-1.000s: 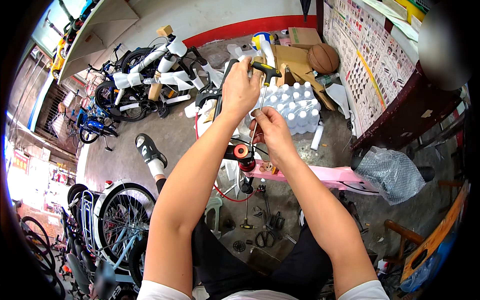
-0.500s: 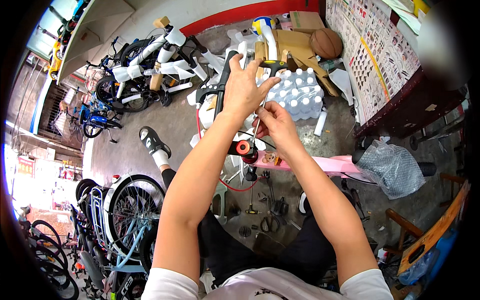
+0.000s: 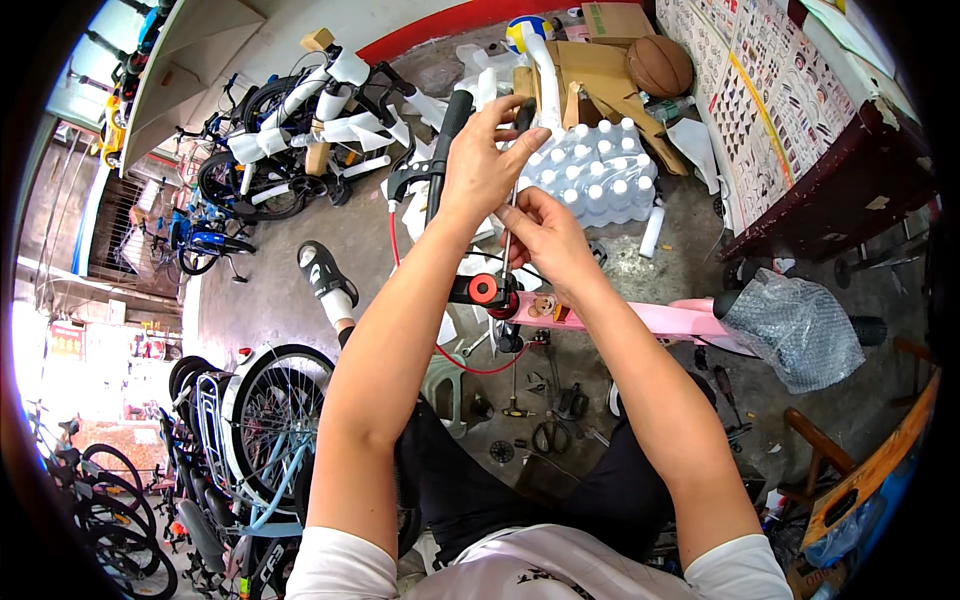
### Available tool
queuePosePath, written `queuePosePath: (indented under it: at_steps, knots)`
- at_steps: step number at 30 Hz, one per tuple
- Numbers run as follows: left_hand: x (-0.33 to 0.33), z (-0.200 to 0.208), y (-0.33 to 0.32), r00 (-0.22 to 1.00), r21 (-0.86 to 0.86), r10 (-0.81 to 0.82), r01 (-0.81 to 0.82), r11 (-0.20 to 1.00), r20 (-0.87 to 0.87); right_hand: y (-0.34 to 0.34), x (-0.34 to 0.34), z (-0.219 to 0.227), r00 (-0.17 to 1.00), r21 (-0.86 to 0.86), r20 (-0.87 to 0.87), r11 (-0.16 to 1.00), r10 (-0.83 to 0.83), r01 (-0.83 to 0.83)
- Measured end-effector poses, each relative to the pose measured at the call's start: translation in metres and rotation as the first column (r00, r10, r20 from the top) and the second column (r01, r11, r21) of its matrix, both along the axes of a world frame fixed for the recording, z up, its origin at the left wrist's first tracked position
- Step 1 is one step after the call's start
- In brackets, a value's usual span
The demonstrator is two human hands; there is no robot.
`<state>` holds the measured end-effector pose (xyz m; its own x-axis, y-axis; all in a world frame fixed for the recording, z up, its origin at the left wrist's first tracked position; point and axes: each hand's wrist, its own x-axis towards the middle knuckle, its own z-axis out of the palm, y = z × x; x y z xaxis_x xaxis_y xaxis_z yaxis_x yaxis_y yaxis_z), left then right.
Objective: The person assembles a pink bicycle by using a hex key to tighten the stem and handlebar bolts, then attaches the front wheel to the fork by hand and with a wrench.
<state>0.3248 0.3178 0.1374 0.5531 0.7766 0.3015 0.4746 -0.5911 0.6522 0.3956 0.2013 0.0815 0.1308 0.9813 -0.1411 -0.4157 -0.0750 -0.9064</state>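
Observation:
My left hand is at the dark handle of a T-handle hex wrench, fingers curled over it and thumb stretched out to the right. Lower on the thin metal shaft, my right hand pinches with thumb and fingers. The shaft runs down to the black stem of a bicycle beside a red round cap; its tip is hidden. A black handlebar grip and brake lever lie left of my left hand. The pink bicycle frame stretches right, under my right forearm.
Bubble wrap covers the frame's right end. Bottled water, a basketball and cardboard lie ahead. Wrapped bicycle parts stand far left, a light-blue bicycle near left. Tools and a stool are below.
The wrench handle has turned from lying crosswise to pointing roughly away from me. My left hand's fingers turned with it; my right hand stays on the shaft. The view has shifted slightly.

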Motion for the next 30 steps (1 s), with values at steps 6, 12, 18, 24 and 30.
queuePosePath:
  at_steps: [6, 12, 18, 24, 30]
  knots:
    - [0.003, 0.001, 0.0, 0.971, -0.325, -0.025, 0.104, 0.94, 0.24, 0.002, -0.002, -0.003, 1.0, 0.038, 0.012, 0.999, -0.014, 0.014]
    - [-0.013, 0.002, 0.008, 0.775, -0.702, 0.203, 0.386, 0.598, 0.599, 0.003, -0.009, -0.004, 0.999, -0.005, 0.027, 1.0, 0.024, -0.024]
    - [-0.002, 0.003, -0.014, 0.927, 0.261, 0.151, -0.061, 0.963, -0.344, 0.0, -0.014, 0.0, 0.999, 0.007, -0.031, 0.999, -0.031, 0.032]
    - [0.009, 0.012, -0.029, 0.839, 0.459, 0.323, -0.1, 0.883, -0.438, 0.0, -0.009, -0.003, 0.999, 0.003, -0.043, 1.0, 0.0, 0.0]
    - [0.004, 0.005, -0.018, 0.841, 0.662, 0.354, 0.007, 0.75, -0.41, 0.001, -0.013, -0.006, 0.999, 0.019, -0.038, 0.999, -0.036, 0.037]
